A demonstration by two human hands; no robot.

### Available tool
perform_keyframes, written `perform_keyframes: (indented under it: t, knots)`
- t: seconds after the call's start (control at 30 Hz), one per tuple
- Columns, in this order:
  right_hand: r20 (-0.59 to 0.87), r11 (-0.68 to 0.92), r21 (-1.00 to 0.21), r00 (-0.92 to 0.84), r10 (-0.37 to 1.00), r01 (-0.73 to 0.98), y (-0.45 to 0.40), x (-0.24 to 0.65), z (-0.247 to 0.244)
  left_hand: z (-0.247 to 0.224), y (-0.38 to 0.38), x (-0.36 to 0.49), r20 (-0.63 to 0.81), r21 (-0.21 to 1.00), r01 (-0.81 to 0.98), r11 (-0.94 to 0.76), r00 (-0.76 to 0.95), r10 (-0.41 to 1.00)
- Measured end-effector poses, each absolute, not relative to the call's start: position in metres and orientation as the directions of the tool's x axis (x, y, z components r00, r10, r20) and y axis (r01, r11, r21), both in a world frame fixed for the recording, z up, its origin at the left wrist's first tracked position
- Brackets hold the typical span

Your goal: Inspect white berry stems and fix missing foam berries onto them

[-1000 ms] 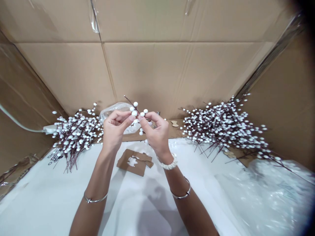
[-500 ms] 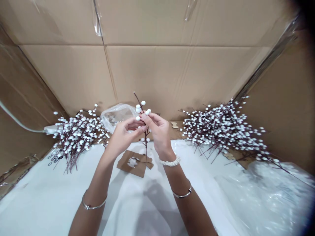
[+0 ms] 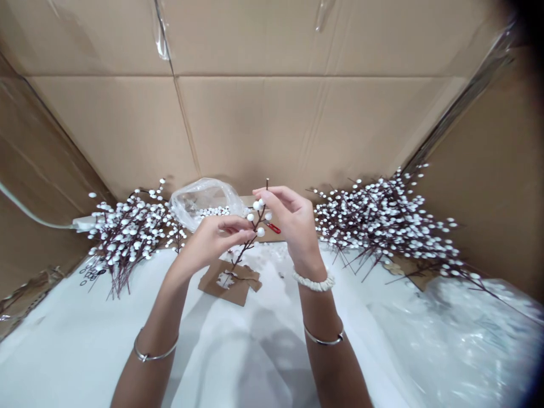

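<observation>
A dark brown stem with white berries [image 3: 250, 243] slants up between my hands, its lower end over a cardboard piece [image 3: 238, 292] with a white patch on it. My left hand [image 3: 216, 239] pinches the stem at its middle, thumb and fingers together. Near the top, by the upper berries, my right hand [image 3: 293, 218] has its thumb and fingers closed on the same stem. Bare twigs show on the lower part of the stem.
Berry branches lie piled at the left [image 3: 131, 226] and right [image 3: 382, 221]. Behind my hands are an open plastic bag [image 3: 208, 195] with white berries and a small red tool [image 3: 272, 228]. Clear plastic sheeting [image 3: 459, 340] covers the right front. Cardboard walls [image 3: 255, 124] surround the white surface.
My right hand has moved right and slightly away from my left hand. The stem now tilts with its top to the right, and the red tool and the bag's berries have come into view.
</observation>
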State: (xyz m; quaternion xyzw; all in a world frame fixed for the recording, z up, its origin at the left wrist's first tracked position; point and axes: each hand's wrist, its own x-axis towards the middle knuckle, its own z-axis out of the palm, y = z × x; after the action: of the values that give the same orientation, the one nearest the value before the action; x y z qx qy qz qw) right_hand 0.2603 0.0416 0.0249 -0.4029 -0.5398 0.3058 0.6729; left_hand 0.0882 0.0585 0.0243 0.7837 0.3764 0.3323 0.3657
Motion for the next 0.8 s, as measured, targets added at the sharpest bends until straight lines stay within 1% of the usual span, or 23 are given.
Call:
perform_keyframes:
  t: [0.03, 0.1, 0.13, 0.17, 0.2, 0.27, 0.43, 0.53, 0.6, 0.67, 0.73, 0.8]
  knots:
    - [0.481, 0.496, -0.868, 0.235, 0.845, -0.005, 0.041, 0.263, 0.026, 0.021, 0.066, 0.083, 0.263, 0.834, 0.335, -0.439, 0.458, 0.849]
    - [0.484, 0.51, -0.859, 0.26, 0.835, -0.039, 0.039, 0.268, 0.028, 0.011, 0.089, 0.068, 0.327, 0.829, 0.356, -0.43, 0.316, 0.891]
    - [0.486, 0.515, -0.856, 0.275, 0.829, -0.041, 0.038, 0.271, 0.029, 0.004, 0.105, 0.06, 0.352, 0.809, 0.413, -0.418, 0.229, 0.908]
    - [0.487, 0.518, -0.855, 0.288, 0.824, -0.037, 0.037, 0.274, 0.029, -0.005, 0.122, 0.053, 0.352, 0.76, 0.528, -0.379, 0.156, 0.923]
    - [0.489, 0.521, -0.853, 0.298, 0.82, -0.032, 0.036, 0.277, 0.03, -0.014, 0.141, 0.048, 0.328, 0.665, 0.676, -0.319, 0.119, 0.937]
    - [0.491, 0.524, -0.851, 0.31, 0.814, -0.029, 0.036, 0.281, 0.03, -0.033, 0.176, 0.042, 0.269, 0.582, 0.777, -0.241, 0.096, 0.958]
    - [0.475, 0.523, -0.847, 0.307, 0.824, -0.092, 0.038, 0.284, 0.028, -0.071, 0.236, 0.054, 0.061, 0.384, 0.918, -0.099, 0.082, 0.995]
    - [0.47, 0.523, -0.845, 0.312, 0.826, -0.112, 0.038, 0.286, 0.028, -0.086, 0.251, 0.062, -0.013, 0.305, 0.951, -0.05, 0.056, 0.998]
    - [0.463, 0.521, -0.845, 0.32, 0.827, -0.124, 0.038, 0.287, 0.029, -0.095, 0.257, 0.065, -0.025, 0.284, 0.958, -0.035, 0.044, 0.999]
    - [0.455, 0.514, -0.848, 0.32, 0.831, -0.129, 0.037, 0.288, 0.03, -0.1, 0.26, 0.066, -0.02, 0.29, 0.957, -0.027, 0.034, 0.999]
    - [0.457, 0.51, -0.852, 0.309, 0.834, -0.118, 0.037, 0.288, 0.031, -0.101, 0.262, 0.066, -0.005, 0.323, 0.946, -0.025, 0.028, 1.0]
    - [0.473, 0.521, -0.846, 0.294, 0.83, -0.11, 0.036, 0.288, 0.031, -0.097, 0.262, 0.067, 0.023, 0.381, 0.924, -0.037, 0.031, 0.999]
